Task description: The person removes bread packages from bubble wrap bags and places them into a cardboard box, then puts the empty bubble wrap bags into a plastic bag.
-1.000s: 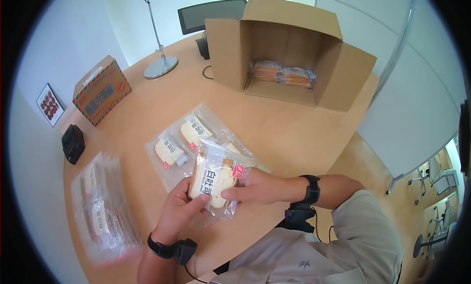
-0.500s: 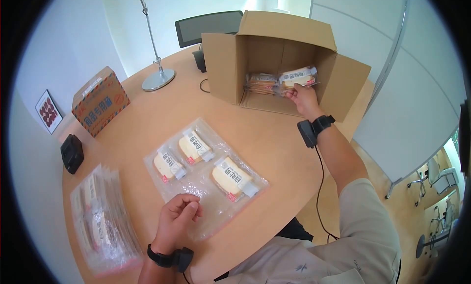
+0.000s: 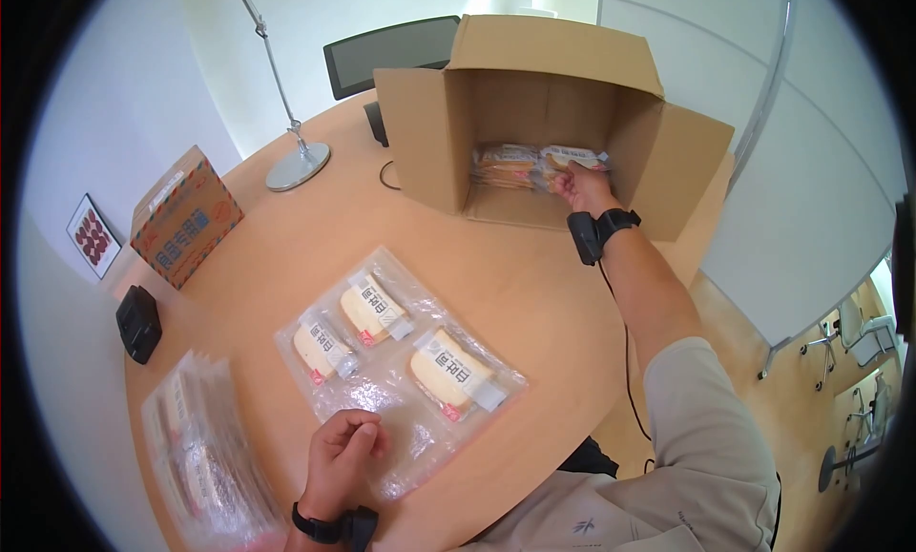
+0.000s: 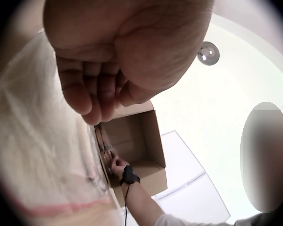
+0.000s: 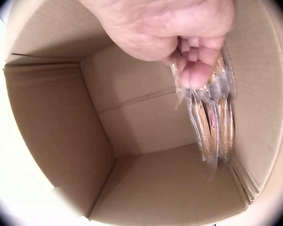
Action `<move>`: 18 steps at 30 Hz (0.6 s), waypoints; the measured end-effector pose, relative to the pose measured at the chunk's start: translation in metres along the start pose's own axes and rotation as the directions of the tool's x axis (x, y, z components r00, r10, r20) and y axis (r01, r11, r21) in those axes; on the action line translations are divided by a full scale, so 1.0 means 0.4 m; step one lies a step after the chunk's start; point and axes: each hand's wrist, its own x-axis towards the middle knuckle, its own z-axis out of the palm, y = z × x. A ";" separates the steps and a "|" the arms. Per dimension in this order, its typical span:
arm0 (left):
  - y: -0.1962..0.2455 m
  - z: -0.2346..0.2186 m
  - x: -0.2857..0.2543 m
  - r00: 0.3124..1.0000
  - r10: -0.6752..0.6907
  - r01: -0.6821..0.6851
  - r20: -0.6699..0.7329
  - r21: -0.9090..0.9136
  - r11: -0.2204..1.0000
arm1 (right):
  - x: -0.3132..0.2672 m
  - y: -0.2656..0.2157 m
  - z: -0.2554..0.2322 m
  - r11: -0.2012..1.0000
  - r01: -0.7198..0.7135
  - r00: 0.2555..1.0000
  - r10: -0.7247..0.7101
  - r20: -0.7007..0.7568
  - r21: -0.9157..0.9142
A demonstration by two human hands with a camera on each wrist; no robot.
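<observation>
My right hand (image 3: 584, 186) reaches into the open cardboard box (image 3: 420, 142), with bent fingers at the front edge of a clear-wrapped bread pack (image 3: 572, 155) on the right-hand stack. In the right wrist view the fingertips (image 5: 196, 77) overlap the plastic wrapping, and the packs stretch along one box wall. My left hand (image 3: 345, 457), loosely curled and holding nothing, hovers by the near edge of a clear plastic bag (image 3: 405, 457). Three bread packs lie at this bag: one on the left (image 3: 322, 350), one at the back (image 3: 375, 309) and one on the right (image 3: 453, 374).
A pile of filled clear bags (image 3: 205, 447) lies at the table's left. Behind it stand a black device (image 3: 139, 325) and a printed carton (image 3: 186, 223). A lamp base (image 3: 298, 166) and a monitor (image 3: 391, 56) stand at the back.
A second ago both hands held a bread pack above the bag. My right hand then moved into the box; the pack there now lies lower. My left hand stayed by the bag.
</observation>
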 end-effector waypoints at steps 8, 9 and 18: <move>-0.014 -0.011 0.003 1.000 0.007 -0.007 -0.007 -0.009 1.000 | -0.168 -0.064 0.022 0.878 -0.172 0.917 0.307 0.252 -0.446; -0.012 -0.011 0.002 1.000 0.016 -0.016 0.003 -0.002 1.000 | -0.163 -0.045 0.021 0.714 0.281 0.938 -0.064 0.341 -0.642; -0.013 -0.008 -0.012 0.998 0.065 -0.066 0.019 0.071 0.995 | -0.045 -0.043 -0.032 -0.473 0.510 0.521 -0.494 0.696 -0.718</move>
